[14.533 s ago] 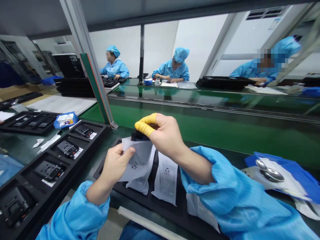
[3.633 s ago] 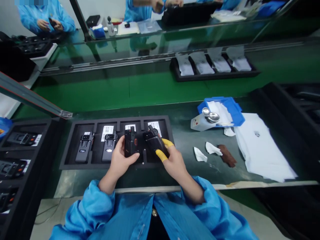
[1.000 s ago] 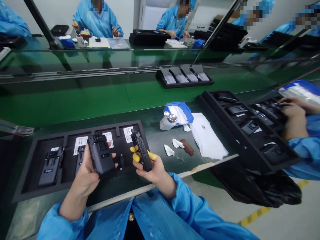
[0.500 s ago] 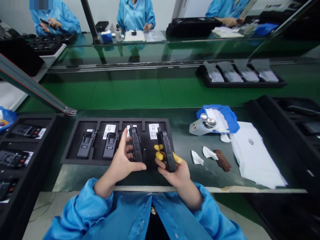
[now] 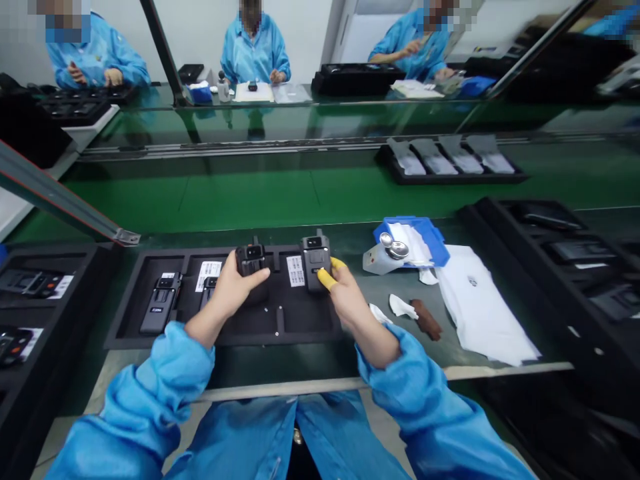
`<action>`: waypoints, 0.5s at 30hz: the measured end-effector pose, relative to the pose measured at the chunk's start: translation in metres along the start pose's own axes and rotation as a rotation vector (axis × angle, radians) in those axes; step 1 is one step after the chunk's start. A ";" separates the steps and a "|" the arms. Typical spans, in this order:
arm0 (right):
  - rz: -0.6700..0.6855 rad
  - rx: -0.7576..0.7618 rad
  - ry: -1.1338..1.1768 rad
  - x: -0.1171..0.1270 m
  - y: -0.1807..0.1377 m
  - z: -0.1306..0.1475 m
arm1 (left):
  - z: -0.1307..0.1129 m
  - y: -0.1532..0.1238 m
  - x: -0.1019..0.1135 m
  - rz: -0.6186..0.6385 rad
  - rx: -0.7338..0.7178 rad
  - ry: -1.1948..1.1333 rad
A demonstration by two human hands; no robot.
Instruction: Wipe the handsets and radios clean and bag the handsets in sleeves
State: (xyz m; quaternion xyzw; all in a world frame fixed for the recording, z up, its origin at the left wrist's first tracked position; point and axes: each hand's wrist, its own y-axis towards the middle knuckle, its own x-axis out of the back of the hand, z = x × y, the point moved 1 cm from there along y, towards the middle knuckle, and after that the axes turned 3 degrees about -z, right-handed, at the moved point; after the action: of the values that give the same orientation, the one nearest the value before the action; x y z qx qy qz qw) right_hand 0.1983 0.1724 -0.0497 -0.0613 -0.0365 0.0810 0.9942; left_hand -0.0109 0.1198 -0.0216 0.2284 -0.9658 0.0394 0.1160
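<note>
My left hand [image 5: 231, 288] is closed round a black handheld radio [image 5: 251, 255] with a stub antenna, held over the middle of the black compartment tray [image 5: 257, 327]. My right hand [image 5: 345, 288], wearing yellow finger cots, grips another handheld radio [image 5: 315, 248] upright above the tray's right end, its clip side facing me. Two more radios lie in the left compartments: one at the far left [image 5: 161, 303], the other [image 5: 208, 289] partly hidden behind my left hand. A white barcode label [image 5: 296, 271] lies beside the right radio.
A blue bin [image 5: 437, 247] with white wipes and a bottle [image 5: 383, 260] stand to the right. Nearby lie white scraps [image 5: 403, 306], a brown cloth [image 5: 427, 320] and white sheets [image 5: 483, 303]. Deep trays flank both sides. Co-workers sit across the bench.
Both radios have moved up and away from me, over the tray's back part, and turned from showing their button sides to their clip sides. The camera view has shifted slightly.
</note>
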 end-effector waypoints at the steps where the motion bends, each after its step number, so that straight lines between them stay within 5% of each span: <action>1: -0.006 0.014 -0.051 -0.002 0.010 -0.003 | 0.002 0.012 -0.004 -0.001 -0.003 0.024; 5: -0.041 0.071 -0.202 -0.015 0.033 -0.015 | 0.013 0.043 -0.021 -0.005 -0.044 0.150; 9: -0.078 0.150 -0.356 -0.021 0.030 -0.014 | 0.016 0.043 -0.024 -0.037 -0.134 0.308; 15: -0.040 0.285 -0.560 -0.027 0.008 0.004 | 0.004 0.022 0.034 -0.085 -0.273 0.480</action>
State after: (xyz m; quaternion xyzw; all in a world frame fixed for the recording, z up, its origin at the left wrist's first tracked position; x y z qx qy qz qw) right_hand 0.1697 0.1760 -0.0482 0.1043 -0.2985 0.0795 0.9454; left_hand -0.0511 0.1238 -0.0173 0.2352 -0.8966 -0.0427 0.3728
